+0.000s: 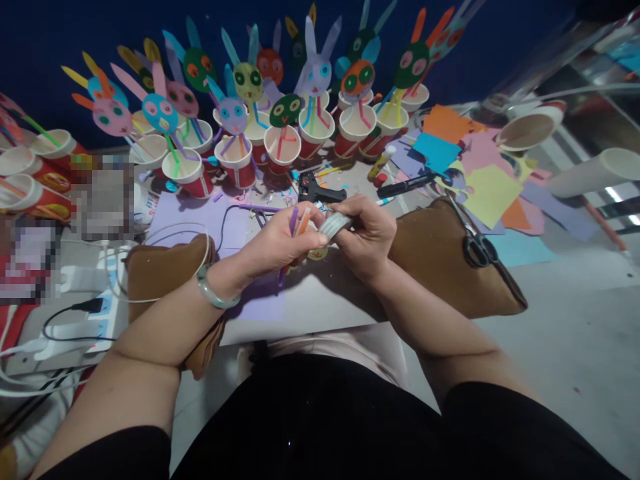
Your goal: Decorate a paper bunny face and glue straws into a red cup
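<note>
A person's two hands meet over a pale worktable (325,293), the left hand (285,237) closed around purple and orange straws (304,221), the right hand (370,233) gripping a pale, striped object (334,227) that the left thumb also touches. Red-and-white paper cups (242,175) topped with long-eared paper faces (316,75) crowd the table's far side before a deep-blue backdrop (37,40). A black glue gun (320,192) lies just beyond the hands; coloured paper (487,193) is heaped at right, near scissors (479,251) resting on a brown cushion (435,260). Cables surround a power strip (106,303) at left.
</note>
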A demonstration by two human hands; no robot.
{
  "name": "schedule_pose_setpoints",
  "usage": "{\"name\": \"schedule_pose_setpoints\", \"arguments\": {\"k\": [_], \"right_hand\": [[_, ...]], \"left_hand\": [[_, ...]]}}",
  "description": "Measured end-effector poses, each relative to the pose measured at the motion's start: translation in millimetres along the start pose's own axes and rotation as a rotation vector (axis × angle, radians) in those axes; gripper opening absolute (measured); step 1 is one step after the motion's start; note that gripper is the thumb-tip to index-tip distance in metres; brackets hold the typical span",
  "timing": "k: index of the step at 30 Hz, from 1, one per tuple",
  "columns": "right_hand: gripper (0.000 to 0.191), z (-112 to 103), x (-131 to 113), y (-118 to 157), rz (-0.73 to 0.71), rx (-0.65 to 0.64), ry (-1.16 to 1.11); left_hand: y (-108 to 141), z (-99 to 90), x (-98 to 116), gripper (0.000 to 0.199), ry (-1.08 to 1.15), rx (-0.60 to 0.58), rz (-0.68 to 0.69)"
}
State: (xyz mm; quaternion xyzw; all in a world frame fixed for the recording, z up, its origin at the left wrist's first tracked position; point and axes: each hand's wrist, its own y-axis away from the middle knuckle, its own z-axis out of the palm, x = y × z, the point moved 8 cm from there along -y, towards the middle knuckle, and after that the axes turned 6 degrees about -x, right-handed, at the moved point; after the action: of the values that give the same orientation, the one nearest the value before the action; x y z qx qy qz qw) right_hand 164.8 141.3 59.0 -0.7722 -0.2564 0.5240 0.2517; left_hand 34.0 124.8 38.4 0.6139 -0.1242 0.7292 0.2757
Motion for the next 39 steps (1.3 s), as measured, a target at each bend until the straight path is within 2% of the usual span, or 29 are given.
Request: {"name": "schedule_pose_setpoints", "arguments": {"k": [7,11,18,21,28,35,39], "right_hand": [[0.012,-0.8,-1.0,0.3,-0.025,-0.003,-0.031],[0.011,-1.9,0.2,0.1,-0.039,0.016,-0.041],[0.003,-0.6,-2.5,-2.8,-0.077,-0.026,0.087],[0.003,-0.6,-3.6,-3.2,-0.085,-0.033,0.095],[0.008,-1.7,-6.4,-1.5,-0.09,-0.027,0.038],[0.007,-3.0,-4.4,-3.2,-0.041,-0.016,0.016],[0.003,0.3,-2.7,-5.9,0.014,-0.053,0.052]], "left_hand": [[-1.6,4.0,2.0,0.029,-0.034,-0.018,0.047],[-1.5,3.3,3.3,0.027,-0.055,0.015,0.082],[-5.6,-0.3,2.9,0.028,-0.057,0.0,0.104],[-6.4,-3.1,1.8,0.033,-0.054,0.006,0.095],[-2.8,-0.1,-2.0,0.032,-0.031,-0.026,0.03],[-2.9,2.8,-0.1,0.027,-0.026,-0.022,0.072],[-4.5,-4.3,-0.6,0.025,-0.012,-0.001,0.066]]}}
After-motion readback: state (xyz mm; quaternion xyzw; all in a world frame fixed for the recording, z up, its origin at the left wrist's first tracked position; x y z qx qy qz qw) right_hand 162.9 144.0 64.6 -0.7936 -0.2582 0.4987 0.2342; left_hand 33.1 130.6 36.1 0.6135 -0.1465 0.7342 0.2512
